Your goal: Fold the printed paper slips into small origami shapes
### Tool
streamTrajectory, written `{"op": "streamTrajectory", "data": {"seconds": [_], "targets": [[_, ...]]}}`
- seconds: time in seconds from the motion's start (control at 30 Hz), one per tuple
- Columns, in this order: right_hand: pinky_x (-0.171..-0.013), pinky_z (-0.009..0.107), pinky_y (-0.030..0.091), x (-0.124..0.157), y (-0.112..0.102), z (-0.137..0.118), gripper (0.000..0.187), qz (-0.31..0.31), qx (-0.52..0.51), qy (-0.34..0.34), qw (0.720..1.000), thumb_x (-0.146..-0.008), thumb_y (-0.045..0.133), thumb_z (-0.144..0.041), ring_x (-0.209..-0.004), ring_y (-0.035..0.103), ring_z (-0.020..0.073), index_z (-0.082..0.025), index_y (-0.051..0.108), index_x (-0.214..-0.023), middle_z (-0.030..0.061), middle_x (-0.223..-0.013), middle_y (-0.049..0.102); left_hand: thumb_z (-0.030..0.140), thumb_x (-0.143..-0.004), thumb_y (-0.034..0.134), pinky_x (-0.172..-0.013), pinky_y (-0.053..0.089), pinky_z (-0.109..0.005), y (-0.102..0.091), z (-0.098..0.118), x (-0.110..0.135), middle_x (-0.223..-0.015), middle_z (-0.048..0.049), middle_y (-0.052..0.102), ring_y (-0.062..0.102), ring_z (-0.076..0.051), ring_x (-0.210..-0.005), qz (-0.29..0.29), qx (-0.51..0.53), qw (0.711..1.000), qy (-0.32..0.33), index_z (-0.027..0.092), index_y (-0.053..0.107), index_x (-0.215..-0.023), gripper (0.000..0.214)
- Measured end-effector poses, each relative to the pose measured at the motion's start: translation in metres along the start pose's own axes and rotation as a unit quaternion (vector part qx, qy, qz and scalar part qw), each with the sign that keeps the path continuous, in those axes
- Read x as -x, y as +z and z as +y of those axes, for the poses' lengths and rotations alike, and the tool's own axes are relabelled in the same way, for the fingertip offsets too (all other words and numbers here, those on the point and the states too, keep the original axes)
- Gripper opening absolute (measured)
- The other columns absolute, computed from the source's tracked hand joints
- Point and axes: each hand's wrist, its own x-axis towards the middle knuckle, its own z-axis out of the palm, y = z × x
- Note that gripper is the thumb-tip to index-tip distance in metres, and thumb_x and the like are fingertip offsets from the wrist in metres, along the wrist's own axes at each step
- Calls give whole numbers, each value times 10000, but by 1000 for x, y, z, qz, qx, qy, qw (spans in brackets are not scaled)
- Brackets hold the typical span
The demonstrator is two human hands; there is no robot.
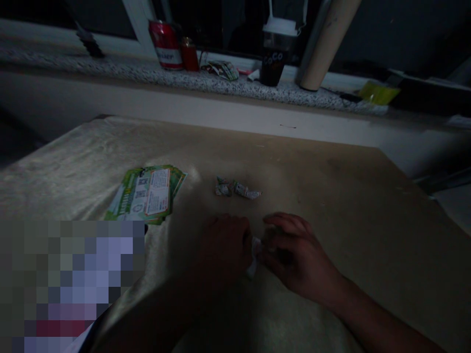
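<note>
Between my hands is a small piece of folded, whitish paper [253,260]. My left hand [226,245] is closed at the paper's left edge, in deep shadow. On the other side, the thumb and fingers of my right hand [298,252] pinch the paper, with the upper fingers curved above it. Just beyond my hands lie two small folded paper pieces, one crumpled [222,187] and one longer [247,190], both printed in green and white. To the left is a fanned stack of green printed leaflets [147,193].
A cloth-like cover lies over the table [331,196]. Behind it, a stone windowsill [121,63] bears a red can [166,46], an orange-red bottle [190,55], a crumpled wrapper [224,70], a dark lidded cup [273,59] and a cardboard tube [327,44]. The lower left is pixelated.
</note>
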Motion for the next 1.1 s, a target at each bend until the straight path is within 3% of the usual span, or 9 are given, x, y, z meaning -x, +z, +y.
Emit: {"op": "streamTrajectory", "data": {"seconds": [0.07, 0.2, 0.37, 0.57, 0.73, 0.87, 0.97, 1.03, 1.1], "targets": [[-1065, 556, 429, -1, 2, -1, 94, 13, 22, -13, 1000, -923, 750, -301, -1231, 633, 311, -266, 763, -837, 45, -1244, 744, 156, -863, 586, -755, 401, -387, 0, 0, 0, -791, -58, 688, 631, -260, -803, 1, 0, 1000, 0, 192, 634, -783, 101], [-1128, 594, 346, 0, 4, -6, 44, 12, 83, -20, 996, -924, 752, -299, -1269, 603, 342, -260, 772, -925, 37, -1256, 753, 150, -889, 561, -756, 401, -388, 1, 0, 1, -787, -59, 687, 632, -257, -793, 2, -4, 1000, -3, 191, 645, -795, 132], [-1181, 589, 289, 5, 0, -11, 263, -12, 82, 1, 997, -837, 826, -480, -1331, 561, 351, -282, 776, -1003, 19, -1327, 724, 138, -888, 559, -770, 414, -392, -2, 3, 2, -797, -66, 694, 637, -262, -800, -2, -8, 1000, -1, 182, 658, -808, 134], [-1195, 609, 283, 8, 1, -12, 731, -33, 60, -12, 998, -636, 898, -631, -1304, 570, 386, -203, 724, -1202, 102, -1335, 702, 148, -880, 564, -788, 414, -406, 1, 1, 2, -799, -71, 691, 628, -265, -811, 4, 7, 1000, 1, 181, 650, -799, 122], [-1177, 569, 356, 3, -1, -2, 652, -16, 14, -96, 995, -694, 921, -472, -1272, 600, 354, -198, 690, -1239, 114, -1298, 707, 185, -838, 594, -692, 412, -347, -2, -8, 0, -720, -27, 647, 607, -220, -716, 6, 136, 989, -62, 197, 613, -731, 109], [-1126, 521, 440, 0, -5, 1, 556, 17, -12, -153, 988, -803, 855, -293, -1195, 640, 315, -172, 646, -1303, 125, -1260, 713, 257, -820, 615, -575, 402, -274, -10, -12, -3, -641, 21, 596, 571, -166, -614, 6, 305, 946, -106, 202, 581, -688, 147], [-1063, 512, 498, -2, -9, -2, 435, 51, -47, -191, 979, -829, 800, -191, -1133, 670, 308, -148, 676, -1243, 139, -1203, 735, 290, -753, 670, -579, 432, -258, -10, -13, -6, -661, 36, 603, 574, -159, -630, 31, 463, 877, -123, 200, 616, -762, 105], [-988, 487, 549, -4, -11, -4, 351, 86, -91, -204, 971, -835, 737, -104, -1044, 706, 285, -138, 701, -1183, 138, -1116, 761, 299, -722, 691, -606, 449, -254, -10, -13, -7, -693, 32, 626, 579, -155, -652, 33, 525, 841, -128, 192, 653, -818, 149], [-874, 419, 600, -4, -12, -4, 293, 137, -137, -184, 963, -849, 672, -29, -914, 736, 241, -147, 722, -1112, 111, -981, 782, 325, -728, 695, -609, 436, -246, -10, -12, -8, -684, 25, 622, 562, -146, -649, 20, 546, 827, -129, 179, 683, -803, 164]]}}
